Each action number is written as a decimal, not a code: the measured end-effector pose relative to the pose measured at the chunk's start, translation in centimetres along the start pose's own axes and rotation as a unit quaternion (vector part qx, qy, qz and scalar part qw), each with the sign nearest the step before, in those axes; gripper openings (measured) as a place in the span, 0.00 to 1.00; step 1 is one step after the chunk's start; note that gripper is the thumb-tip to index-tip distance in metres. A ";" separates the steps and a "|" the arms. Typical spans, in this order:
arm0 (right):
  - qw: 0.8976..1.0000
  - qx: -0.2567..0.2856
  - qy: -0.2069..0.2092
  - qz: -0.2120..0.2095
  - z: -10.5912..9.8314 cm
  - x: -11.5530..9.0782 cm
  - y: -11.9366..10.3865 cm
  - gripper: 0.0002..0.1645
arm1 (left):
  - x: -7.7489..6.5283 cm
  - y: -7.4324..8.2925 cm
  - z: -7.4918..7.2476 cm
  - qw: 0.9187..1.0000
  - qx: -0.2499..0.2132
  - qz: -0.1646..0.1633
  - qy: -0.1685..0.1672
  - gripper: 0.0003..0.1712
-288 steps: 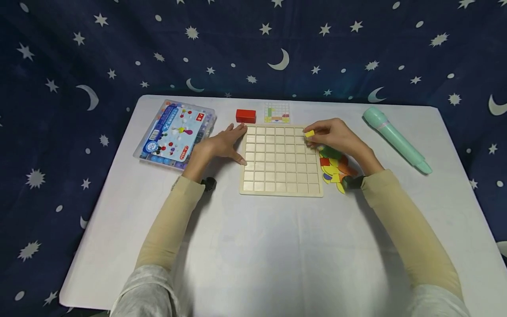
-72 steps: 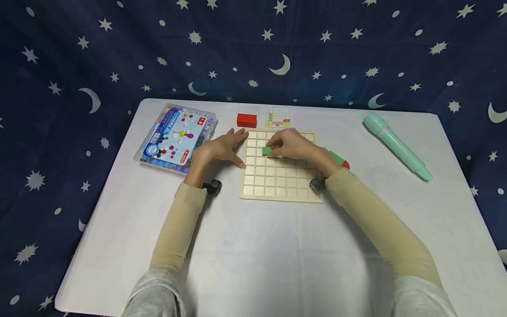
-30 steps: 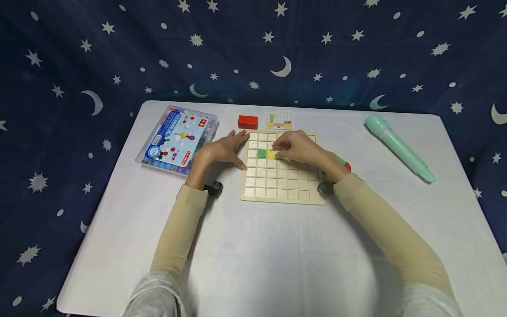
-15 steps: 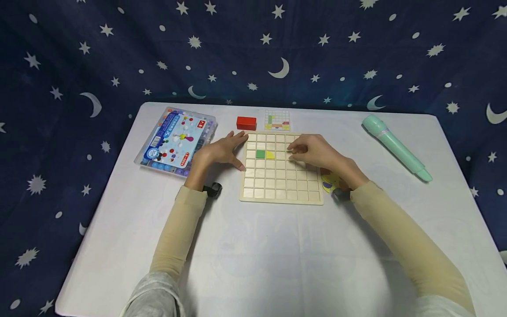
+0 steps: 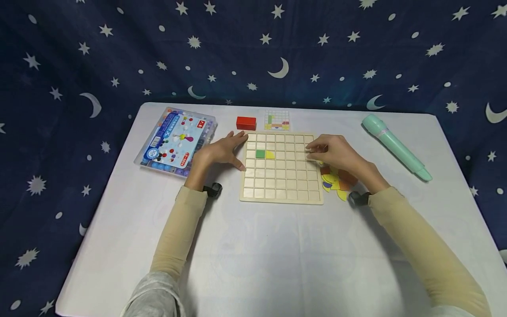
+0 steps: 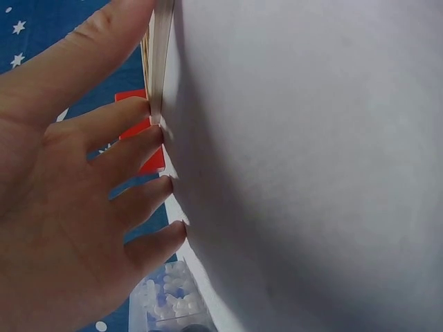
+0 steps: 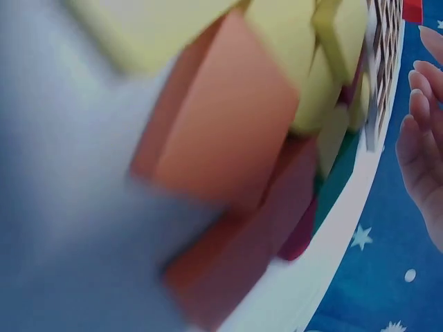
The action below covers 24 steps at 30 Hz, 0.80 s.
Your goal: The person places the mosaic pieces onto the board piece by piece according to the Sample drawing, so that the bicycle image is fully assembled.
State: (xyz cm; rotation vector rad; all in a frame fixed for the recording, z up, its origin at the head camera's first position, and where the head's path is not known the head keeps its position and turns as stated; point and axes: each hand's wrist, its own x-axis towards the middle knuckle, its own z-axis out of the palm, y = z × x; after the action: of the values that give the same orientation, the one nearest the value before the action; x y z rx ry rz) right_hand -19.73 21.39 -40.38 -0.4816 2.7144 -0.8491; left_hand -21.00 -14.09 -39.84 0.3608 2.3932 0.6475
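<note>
- Pale wooden square board with recessed grid: centre of frame, flat on the white surface.
- Flat green square tile: in the board's third row from the top, second cell from the left.
- Small flat yellow piece: next cell to the right, beside the green tile.
- Left hand: at the board's left edge, fingers spread apart; left wrist view shows fingertips against the board's side.
- Right hand: over the board's right edge, right of centre. Thumb and fingers apart, loosely bent, nothing seen between them.
- Heap of flat coloured pieces, mainly yellow and orange: right of the board, partly hidden beneath the right hand; blurred in the right wrist view.
- Red rectangular block and printed grid card: just above the board, block on the left.
- Clear plastic box with blue label: left of centre.
- Mint-green microphone-shaped object: right side, lying diagonally.
- Dark blue star-and-moon cloth: across the top.
</note>
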 end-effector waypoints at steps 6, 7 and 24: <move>1.000 -0.019 0.004 0.021 -0.9 -1.3 1.4 0.18 | 0.0 0.1 0.1 1.000 -0.005 0.001 -0.003 0.65; 1.000 -0.020 0.006 0.022 -1.0 -1.6 1.7 0.18 | 0.0 0.1 0.1 1.000 -0.004 0.000 -0.003 0.65; 0.997 -0.006 0.033 0.062 -1.9 -2.7 5.3 0.18 | -0.1 0.0 0.0 1.000 -0.010 -0.002 0.000 0.66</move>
State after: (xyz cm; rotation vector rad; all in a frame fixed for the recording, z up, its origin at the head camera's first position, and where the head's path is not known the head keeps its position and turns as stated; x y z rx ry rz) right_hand -19.12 27.51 -41.56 -0.2879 2.7773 -0.8301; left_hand -20.87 -14.10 -39.77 0.3474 2.3864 0.6685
